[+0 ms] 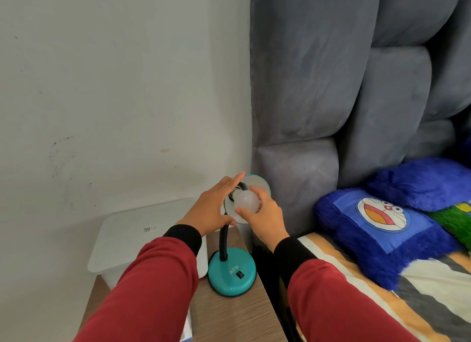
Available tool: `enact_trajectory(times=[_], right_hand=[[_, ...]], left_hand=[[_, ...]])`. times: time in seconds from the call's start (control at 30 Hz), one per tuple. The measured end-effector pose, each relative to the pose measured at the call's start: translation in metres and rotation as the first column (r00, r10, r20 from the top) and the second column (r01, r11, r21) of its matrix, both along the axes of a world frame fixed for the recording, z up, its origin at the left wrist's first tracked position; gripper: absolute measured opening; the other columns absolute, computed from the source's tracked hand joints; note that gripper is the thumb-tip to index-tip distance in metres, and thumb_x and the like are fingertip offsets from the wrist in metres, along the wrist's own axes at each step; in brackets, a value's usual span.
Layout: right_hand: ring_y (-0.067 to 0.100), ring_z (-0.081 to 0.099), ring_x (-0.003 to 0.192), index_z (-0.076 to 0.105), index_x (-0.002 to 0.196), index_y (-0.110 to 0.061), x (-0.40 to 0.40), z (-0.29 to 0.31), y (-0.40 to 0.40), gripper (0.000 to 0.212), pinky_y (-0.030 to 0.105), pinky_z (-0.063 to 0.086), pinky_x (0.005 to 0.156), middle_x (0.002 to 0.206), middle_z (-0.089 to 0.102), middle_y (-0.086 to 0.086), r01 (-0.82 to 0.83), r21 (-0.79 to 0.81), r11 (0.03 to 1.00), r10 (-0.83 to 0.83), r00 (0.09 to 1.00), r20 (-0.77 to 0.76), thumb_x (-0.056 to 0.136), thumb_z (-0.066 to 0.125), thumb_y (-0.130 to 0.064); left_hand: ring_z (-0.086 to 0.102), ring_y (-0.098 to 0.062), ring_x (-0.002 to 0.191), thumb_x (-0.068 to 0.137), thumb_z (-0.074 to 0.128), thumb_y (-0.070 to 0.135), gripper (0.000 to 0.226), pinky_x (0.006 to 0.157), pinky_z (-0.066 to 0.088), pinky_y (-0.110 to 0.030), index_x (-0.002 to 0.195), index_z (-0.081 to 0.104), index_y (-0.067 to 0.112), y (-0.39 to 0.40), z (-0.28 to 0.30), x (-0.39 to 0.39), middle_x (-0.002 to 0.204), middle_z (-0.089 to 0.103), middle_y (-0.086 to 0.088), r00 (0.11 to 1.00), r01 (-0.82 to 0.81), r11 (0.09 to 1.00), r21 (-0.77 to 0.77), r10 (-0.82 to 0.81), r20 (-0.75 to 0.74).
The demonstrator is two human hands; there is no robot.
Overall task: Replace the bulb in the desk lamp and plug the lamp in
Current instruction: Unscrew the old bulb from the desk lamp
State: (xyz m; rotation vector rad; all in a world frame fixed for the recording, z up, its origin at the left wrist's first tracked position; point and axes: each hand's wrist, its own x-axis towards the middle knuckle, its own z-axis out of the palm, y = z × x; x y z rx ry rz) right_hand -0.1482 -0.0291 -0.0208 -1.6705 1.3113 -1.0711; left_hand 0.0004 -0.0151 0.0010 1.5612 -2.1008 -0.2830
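Note:
A teal desk lamp stands on a wooden bedside table point(239, 316), its round base point(232, 274) carrying a black switch. A black gooseneck point(223, 239) rises to the shade point(257, 186), which faces me. A white frosted bulb point(246, 201) sits at the socket in the shade's middle. My right hand point(262, 214) grips the bulb with fingers and thumb curled round it. My left hand point(212, 209) holds the shade's left rim, fingers stretched along it and thumb under the lower edge. No plug or cord is in view.
A white lidded plastic box point(142, 237) stands on the table left of the lamp, against the white wall. A grey padded headboard point(331, 87) rises behind. To the right lies a bed with a striped sheet point(420, 290) and blue plush pillows point(382, 229).

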Motion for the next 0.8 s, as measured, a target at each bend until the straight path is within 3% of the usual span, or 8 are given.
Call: enact_trajectory(times=[0.1,0.23,0.33,0.5,0.63,0.67,0.73,0.8], right_hand=[[0.02,0.045,0.13,0.037,0.143,-0.018,0.0025,-0.0009,0.0002,0.073,0.03,0.039,0.108,0.143,0.045,0.004,0.019,-0.02,1.0,-0.02,1.0,-0.025,0.079,0.071,-0.01],[0.019,0.04,0.133,0.039,0.142,-0.014,0.0002,0.0017,-0.0015,0.072,0.025,0.032,0.11,0.145,0.039,0.006,0.032,-0.065,0.997,-0.037,0.997,-0.073,0.078,0.069,-0.004],[0.021,0.046,0.126,0.041,0.141,-0.025,-0.0002,0.0018,-0.0023,0.073,0.032,0.04,0.109,0.14,0.042,0.006,0.013,-0.056,0.998,-0.017,0.996,-0.085,0.077,0.073,-0.012],[0.022,0.046,0.125,0.047,0.134,-0.038,-0.004,-0.0015,-0.0011,0.069,0.031,0.044,0.103,0.131,0.047,0.004,-0.046,0.0,0.999,0.046,0.999,-0.012,0.078,0.066,-0.002],[0.018,0.052,0.123,0.053,0.115,-0.06,-0.0001,-0.0025,0.0029,0.053,0.044,0.048,0.101,0.13,0.053,-0.004,-0.046,0.055,0.997,0.039,0.99,0.135,0.067,0.07,-0.046],[0.018,0.052,0.123,0.052,0.119,-0.058,-0.0001,-0.0036,0.0014,0.054,0.045,0.048,0.102,0.132,0.053,-0.003,-0.034,0.051,0.998,0.026,0.99,0.141,0.069,0.07,-0.049],[0.018,0.048,0.125,0.042,0.138,-0.042,-0.002,-0.0019,0.0009,0.067,0.043,0.044,0.106,0.135,0.05,-0.002,-0.027,0.026,0.999,0.025,0.996,0.091,0.078,0.072,-0.032],[0.019,0.046,0.127,0.035,0.144,-0.028,-0.0042,-0.0012,-0.001,0.076,0.041,0.041,0.109,0.14,0.047,0.001,-0.029,0.028,0.999,0.027,0.998,0.059,0.08,0.073,-0.018]], left_hand=[[0.037,0.002,0.113,0.07,0.082,0.014,0.112,0.099,0.031,-0.012,0.149,0.007,0.043,0.0014,0.0019,-0.0004,0.138,0.037,0.015,1.0,0.001,1.0,0.006,-0.001,-0.003],[0.037,-0.007,0.127,0.072,0.08,0.012,0.11,0.1,0.022,-0.01,0.149,0.006,0.042,0.0039,0.0038,-0.0017,0.146,0.033,0.009,1.0,-0.008,1.0,0.023,0.008,-0.006],[0.037,-0.001,0.115,0.071,0.081,0.012,0.113,0.1,0.031,-0.013,0.148,0.006,0.043,0.0018,0.0024,-0.0018,0.138,0.036,0.013,1.0,0.002,1.0,0.018,-0.001,-0.01],[0.034,0.002,0.114,0.07,0.081,0.011,0.112,0.097,0.028,-0.011,0.149,0.007,0.043,0.0017,0.0018,-0.0007,0.138,0.036,0.015,1.0,0.005,1.0,0.02,-0.004,-0.025],[0.04,0.001,0.112,0.07,0.082,0.012,0.112,0.097,0.035,-0.012,0.148,0.008,0.044,0.001,0.0014,0.0007,0.133,0.038,0.018,1.0,0.006,1.0,0.007,-0.006,-0.018],[0.041,0.0,0.111,0.069,0.082,0.012,0.113,0.094,0.034,-0.011,0.148,0.008,0.045,0.0009,0.0009,0.0006,0.132,0.038,0.018,1.0,0.008,1.0,0.006,-0.008,-0.015],[0.041,0.0,0.111,0.07,0.082,0.013,0.113,0.092,0.031,-0.01,0.148,0.006,0.046,0.0006,0.0004,0.0,0.132,0.039,0.017,1.0,0.004,1.0,0.008,-0.004,-0.008],[0.041,-0.001,0.112,0.07,0.082,0.013,0.114,0.094,0.031,-0.011,0.148,0.005,0.046,0.0004,0.0009,-0.0008,0.133,0.039,0.016,1.0,-0.001,1.0,0.009,0.001,-0.007]])
